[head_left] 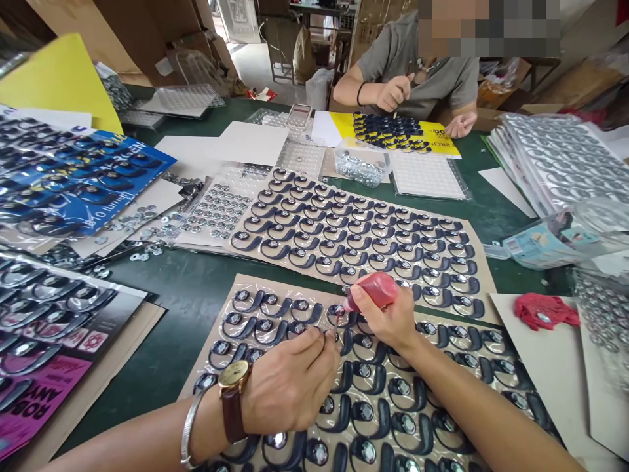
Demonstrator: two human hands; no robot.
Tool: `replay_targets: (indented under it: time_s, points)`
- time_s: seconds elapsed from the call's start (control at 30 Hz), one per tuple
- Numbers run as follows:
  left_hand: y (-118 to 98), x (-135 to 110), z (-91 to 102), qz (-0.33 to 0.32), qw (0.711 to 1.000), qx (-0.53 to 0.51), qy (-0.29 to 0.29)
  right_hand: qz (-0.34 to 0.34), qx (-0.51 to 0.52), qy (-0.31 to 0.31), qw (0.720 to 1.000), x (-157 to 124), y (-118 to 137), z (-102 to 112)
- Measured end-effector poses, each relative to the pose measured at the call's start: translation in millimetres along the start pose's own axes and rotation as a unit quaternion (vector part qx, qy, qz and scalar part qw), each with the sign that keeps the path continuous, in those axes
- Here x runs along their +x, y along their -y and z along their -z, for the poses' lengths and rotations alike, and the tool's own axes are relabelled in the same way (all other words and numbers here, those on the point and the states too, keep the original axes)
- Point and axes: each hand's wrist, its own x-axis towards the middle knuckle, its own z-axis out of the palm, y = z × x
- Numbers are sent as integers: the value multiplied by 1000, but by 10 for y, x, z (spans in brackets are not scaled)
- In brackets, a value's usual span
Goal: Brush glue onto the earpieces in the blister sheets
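My right hand is closed around a small red squeeze bottle, tilted with its nozzle end down to the left. My left hand, with a watch on the wrist, pinches a thin pointed tool; its exact kind is unclear. The tool's tip and the nozzle meet over one black hook-shaped piece in the upper part of a brown card sheet. Rows of such pieces, each with a round silver centre, lie on this sheet under clear film. My forearms cover part of it.
A second filled sheet lies just beyond. Farther back are a tub of metal discs and a co-worker's hands over a yellow sheet. Stacked sheets, a red cloth and printed cards flank the work.
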Motion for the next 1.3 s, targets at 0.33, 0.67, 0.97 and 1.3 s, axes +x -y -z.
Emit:
replay_targets:
  time_s: [0.33,0.67,0.97,1.3]
  points:
    - [12,4,7,2,1000,-11,-10,-11,14,5,1000,-12,-9,-14]
    - [27,10,0,4,1000,-15,-13,-1,5,-9,1000,6,-10,-5]
    - [15,13,7,11,999,-31,-17,16,-25,-49,998,11,-8,-15]
    - [38,43,49,24,999,-48,-10,-5,-4,-49,999,11,-21,9]
